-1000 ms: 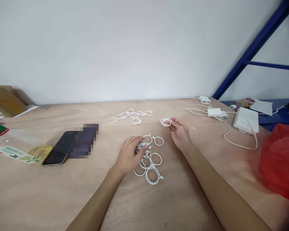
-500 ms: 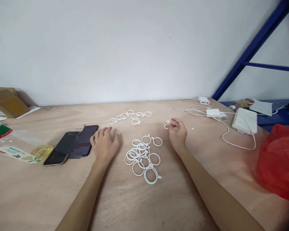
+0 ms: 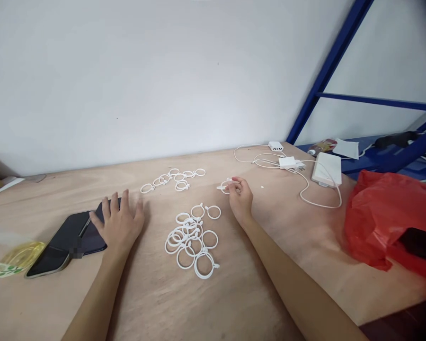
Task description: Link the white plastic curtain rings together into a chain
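My right hand is at the right of the table, its thumb and fingers pinched on a white curtain ring. A small eyelet shows at the ring's top; whether a second ring lies with it I cannot tell. My left hand is open, palm down and fingers spread, partly over the right-hand phone. Between my hands lies an overlapping pile of white curtain rings with small eyelets. Farther back is a looser group of the same rings.
Beside the left hand lies another dark phone, with a clear bottle of yellow liquid near it. White chargers and cables, a white box and a red plastic bag are on the right. A blue metal frame rises behind.
The view has turned right, shifting everything leftward in the picture. My left hand has moved left over the phone and its fingers have spread. My right hand stays at the ring.
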Demonstrator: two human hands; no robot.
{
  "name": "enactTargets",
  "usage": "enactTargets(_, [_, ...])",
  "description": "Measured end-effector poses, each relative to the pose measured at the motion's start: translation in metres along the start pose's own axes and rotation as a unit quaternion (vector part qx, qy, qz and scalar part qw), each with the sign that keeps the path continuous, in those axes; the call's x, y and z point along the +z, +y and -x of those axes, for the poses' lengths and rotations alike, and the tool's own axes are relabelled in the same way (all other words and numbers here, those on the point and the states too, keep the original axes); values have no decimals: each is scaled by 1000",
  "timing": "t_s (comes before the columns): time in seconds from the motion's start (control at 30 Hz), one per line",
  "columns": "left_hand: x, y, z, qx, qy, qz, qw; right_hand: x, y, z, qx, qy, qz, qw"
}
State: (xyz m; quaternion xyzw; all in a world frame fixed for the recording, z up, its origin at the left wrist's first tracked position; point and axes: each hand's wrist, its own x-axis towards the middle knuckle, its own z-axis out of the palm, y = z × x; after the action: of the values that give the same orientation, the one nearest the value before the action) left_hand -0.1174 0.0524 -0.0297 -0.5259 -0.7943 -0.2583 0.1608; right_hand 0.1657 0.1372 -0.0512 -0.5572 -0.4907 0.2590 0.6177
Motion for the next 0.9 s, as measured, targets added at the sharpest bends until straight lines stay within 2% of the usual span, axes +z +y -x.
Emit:
enactTargets(0.1, [-3,23,8,78,48,78,993,0,0,0,5,-1,-5,1000])
enactTargets(0.2, [2,41,20,173,2,193,966,0,1,0,20,0,2,1000])
enactTargets(0.27, [6,46,25,202,-33,240,949,0,1,-1,26,-3,12,1000])
enactTargets(0.63, [4,46,25,153,-76,298,939,-1,5,-3,11,-34,29,999])
enactTargets(0.8, [4,45,26,140,-82,303,939,-10,-1,-13,-28,21,94,995])
enactTargets(0.9, [4,45,26,137,-87,308,937,-20,-3,-21,5,72,92,993])
